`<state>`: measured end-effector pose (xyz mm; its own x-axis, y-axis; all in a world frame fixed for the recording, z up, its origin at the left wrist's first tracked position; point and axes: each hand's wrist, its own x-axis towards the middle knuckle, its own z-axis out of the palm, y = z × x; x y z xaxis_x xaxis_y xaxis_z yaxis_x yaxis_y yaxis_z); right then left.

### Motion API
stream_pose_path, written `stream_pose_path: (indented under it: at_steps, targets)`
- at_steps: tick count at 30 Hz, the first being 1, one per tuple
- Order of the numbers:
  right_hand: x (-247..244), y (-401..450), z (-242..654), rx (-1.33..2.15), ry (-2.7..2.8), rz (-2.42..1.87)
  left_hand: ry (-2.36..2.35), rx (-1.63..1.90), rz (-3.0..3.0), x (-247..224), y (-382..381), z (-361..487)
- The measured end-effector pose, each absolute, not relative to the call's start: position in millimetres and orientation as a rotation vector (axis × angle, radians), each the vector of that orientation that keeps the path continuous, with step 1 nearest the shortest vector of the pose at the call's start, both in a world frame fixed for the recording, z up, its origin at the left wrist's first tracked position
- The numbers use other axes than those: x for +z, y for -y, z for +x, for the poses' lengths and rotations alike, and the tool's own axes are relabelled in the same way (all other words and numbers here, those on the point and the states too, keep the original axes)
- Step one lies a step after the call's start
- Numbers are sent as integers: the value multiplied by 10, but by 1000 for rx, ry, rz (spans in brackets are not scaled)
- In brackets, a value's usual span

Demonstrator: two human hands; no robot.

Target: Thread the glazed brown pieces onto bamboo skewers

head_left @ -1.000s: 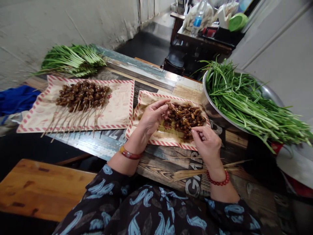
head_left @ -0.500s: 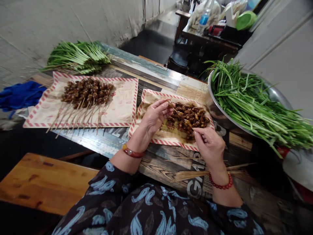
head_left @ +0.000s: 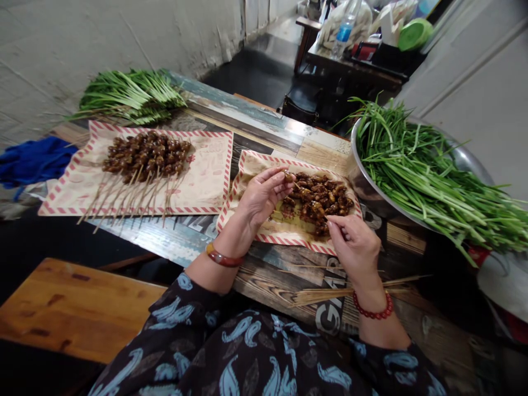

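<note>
My left hand pinches a small brown glazed piece over the left part of the right-hand paper sheet. Between my hands a thin skewer runs from that piece toward my right hand, whose thumb and forefinger are pinched on it. Beneath and beside my fingers lies a pile of dark, glossy brown pieces. On the left sheet rest many filled skewers, sticks pointing toward me. Bare skewers lie on the table below my right hand.
A steel bowl heaped with green stalks stands at the right. Behind the left sheet is a bundle of greens, and a blue cloth lies at the far left. A wooden bench is at the lower left.
My right hand has shifted very slightly to the right. My left hand stays in the same place with the same pinch.
</note>
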<state>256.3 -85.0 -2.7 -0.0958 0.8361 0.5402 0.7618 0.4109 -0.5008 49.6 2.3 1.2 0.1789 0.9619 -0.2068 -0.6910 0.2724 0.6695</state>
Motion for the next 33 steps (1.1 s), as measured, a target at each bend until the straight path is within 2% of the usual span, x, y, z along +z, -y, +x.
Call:
stream_pose_path:
  at_steps: [33]
  targets:
    - [-40, 866, 2532, 61, 1878, -1398, -713, 1270, 531, 23, 10, 565]
